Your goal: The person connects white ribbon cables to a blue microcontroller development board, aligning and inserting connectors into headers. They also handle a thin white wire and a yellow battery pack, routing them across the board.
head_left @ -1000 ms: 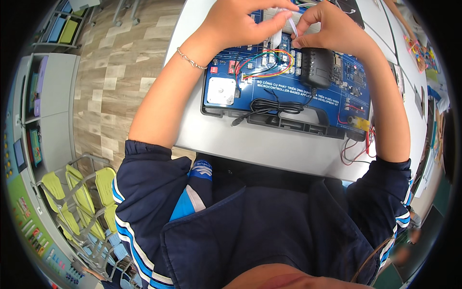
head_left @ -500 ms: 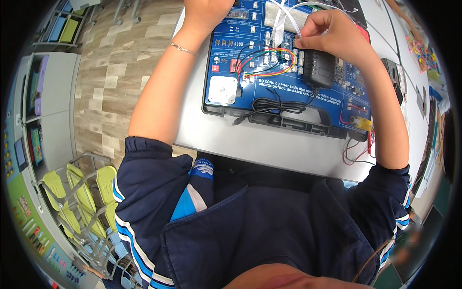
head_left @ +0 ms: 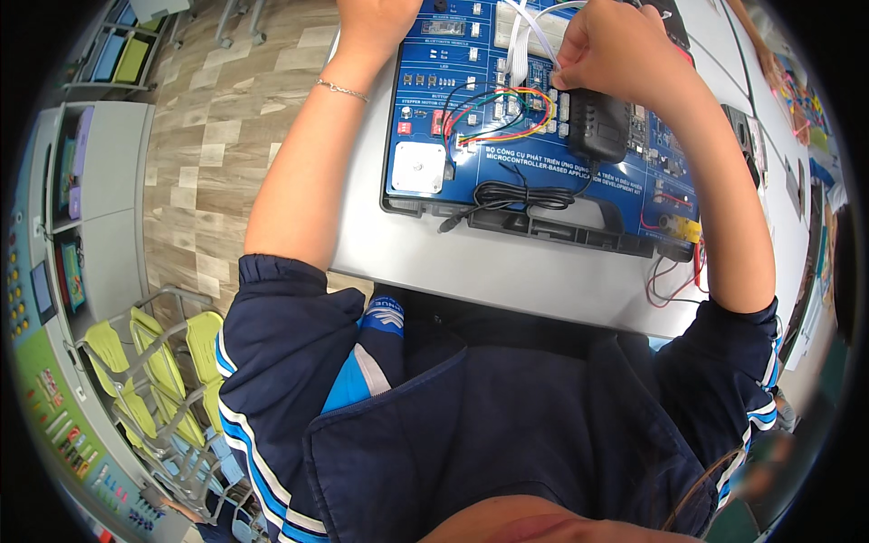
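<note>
Blue fills most of what I look down on — a training circuit board (head_left: pixel 543 136) lying flat on the grey table (head_left: pixel 507 271), its near edge just in front of my chest. My right hand (head_left: pixel 625 50) is bunched over the upper middle of the board, thumb and fingertips pressed together at a row of pin headers, just above the black power adapter (head_left: pixel 597 122) that sits on the board. I seem to be pinching something small there, probably the end of a jumper wire, but my knuckles hide it and I cannot tell for sure. A white ribbon cable (head_left: pixel 529 27) runs up past that hand. My left hand (head_left: pixel 376 18) rests at the board's far left corner, mostly cut off by the top of the view, so whether it is spread or gripping the edge I cannot tell; the thin bracelet (head_left: pixel 341 89) shows on that wrist.

A loop of coloured jumper wires (head_left: pixel 493 109) (red, green, yellow, black) arcs across the middle of the board, close under my right hand. A coiled black cord (head_left: pixel 520 195) lies near the front edge, and red wires (head_left: pixel 674 271) trail off the right corner onto the table.

What worries me: the heel of my right hand hovers close to those loose jumpers — a careless shift could snag one and pull it from its pin. Pressing at an angle could bend a header pin, and since I cannot see the tip, seating it one pin off is a real risk.
</note>
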{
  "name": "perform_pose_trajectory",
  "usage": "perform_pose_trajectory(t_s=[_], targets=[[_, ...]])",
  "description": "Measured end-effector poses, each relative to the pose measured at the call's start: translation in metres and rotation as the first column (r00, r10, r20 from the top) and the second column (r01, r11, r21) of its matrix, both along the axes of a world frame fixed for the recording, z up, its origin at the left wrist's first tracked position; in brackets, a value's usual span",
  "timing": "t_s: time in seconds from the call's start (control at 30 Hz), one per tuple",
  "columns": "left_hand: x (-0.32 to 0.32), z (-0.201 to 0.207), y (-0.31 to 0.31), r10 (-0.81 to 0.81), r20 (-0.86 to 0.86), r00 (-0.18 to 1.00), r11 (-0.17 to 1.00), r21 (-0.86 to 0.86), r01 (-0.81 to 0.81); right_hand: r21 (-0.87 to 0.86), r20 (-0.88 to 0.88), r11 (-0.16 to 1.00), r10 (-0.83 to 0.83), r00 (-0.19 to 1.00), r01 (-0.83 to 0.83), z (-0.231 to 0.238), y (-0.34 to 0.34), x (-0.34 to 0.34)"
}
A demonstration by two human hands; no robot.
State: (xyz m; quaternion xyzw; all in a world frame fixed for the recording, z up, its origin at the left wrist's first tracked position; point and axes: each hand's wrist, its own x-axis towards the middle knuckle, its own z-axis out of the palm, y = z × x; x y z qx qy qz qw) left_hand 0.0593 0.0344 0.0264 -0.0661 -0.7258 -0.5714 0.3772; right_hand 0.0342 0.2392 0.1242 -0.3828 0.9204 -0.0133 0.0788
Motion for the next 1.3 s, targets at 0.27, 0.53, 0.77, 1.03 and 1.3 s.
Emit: perform_pose_trajectory(t_s=[0.27, 0.53, 0.77, 1.03, 1.3], targets=[[-0.005, -0.01, -0.007, -0.007, 0.057, 0.998, 0.993, 0.12, 0.0, 0.082, 0.05, 0.996, -0.044, 0.998, 0.04, -0.004, -0.008, -0.008], [-0.011, -0.022, -0.015, 0.034, 0.075, 0.997, 0.991, 0.123, -0.043, -0.411, 0.486, 0.889, 0.028, 0.873, 0.2, -0.001, 0.032, -0.036], [-0.016, -0.033, -0.024, 0.012, 0.252, 0.968, 0.93, 0.353, -0.103, -0.876, 0.451, 0.152, -0.072, 0.889, 0.457, 0.024, 0.129, -0.086], [-0.011, -0.032, -0.02, 0.019, 0.377, 0.926, 0.956, 0.265, -0.128, -0.759, 0.491, 0.321, -0.289, 0.822, 0.566, -0.027, 0.155, -0.152], [-0.008, -0.024, -0.014, -0.024, 0.397, 0.917, 0.949, 0.298, -0.104, -0.62, 0.101, 0.718, -0.325, 0.94, 0.315, -0.083, 0.102, -0.225]])
